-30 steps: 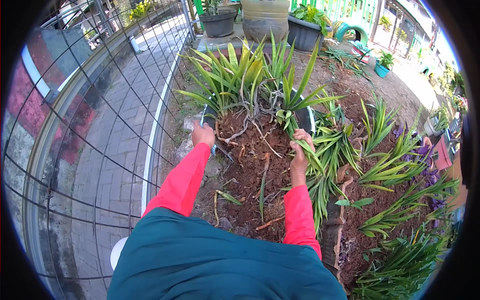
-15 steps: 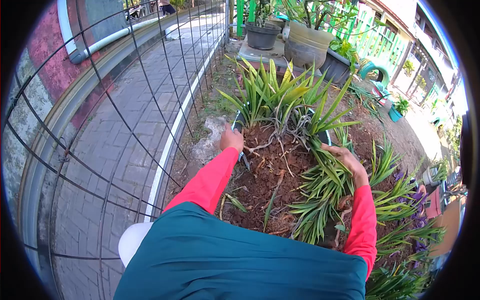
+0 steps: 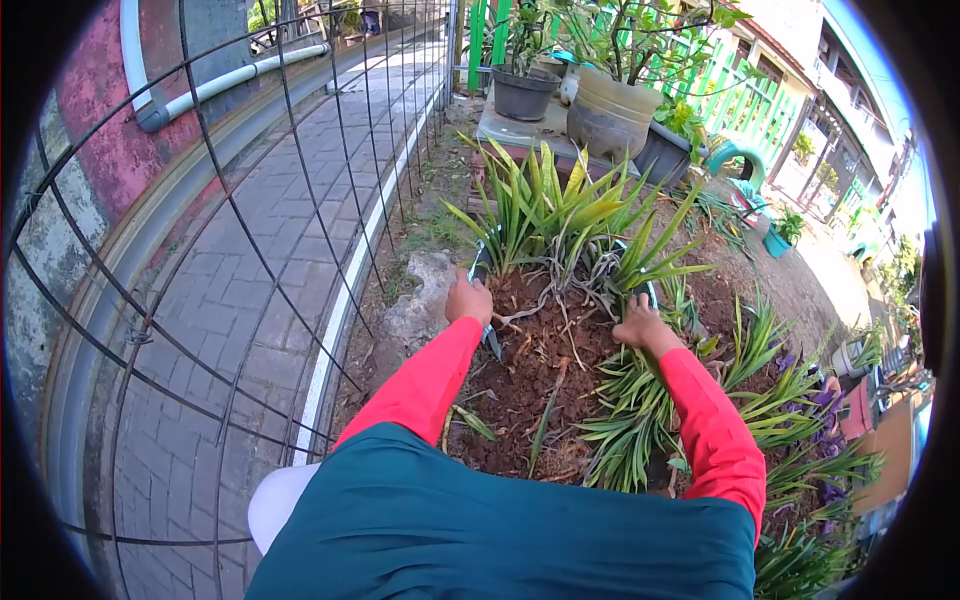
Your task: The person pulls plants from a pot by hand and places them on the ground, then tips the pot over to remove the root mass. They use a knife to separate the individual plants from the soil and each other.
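A plant pot with a pale bluish rim (image 3: 481, 262) lies tipped toward me. Spiky green-yellow leaves (image 3: 560, 205) and grey roots (image 3: 572, 270) rise from it, and loose brown soil (image 3: 535, 375) spreads below its mouth. My left hand (image 3: 468, 299) is closed around the rim's left side; a grey-blue pointed piece (image 3: 493, 343) shows just under it. On the opposite side, my right hand (image 3: 643, 326) grips the rim, its fingers bent at the edge. Pulled-up leafy plants (image 3: 635, 415) lie on the soil under my right forearm.
A wire fence (image 3: 265, 260) runs along the left, beside a paved path (image 3: 240, 370). A rough stone (image 3: 420, 305) sits left of the pot. Behind stand a dark grey pot (image 3: 524, 95) and a large beige pot (image 3: 612, 115). More spiky plants (image 3: 790, 400) grow at right.
My right hand has moved left from the leaves beside the pot to its rim, and its fingers have bent. My left hand stays on the rim. The view has shifted slightly.
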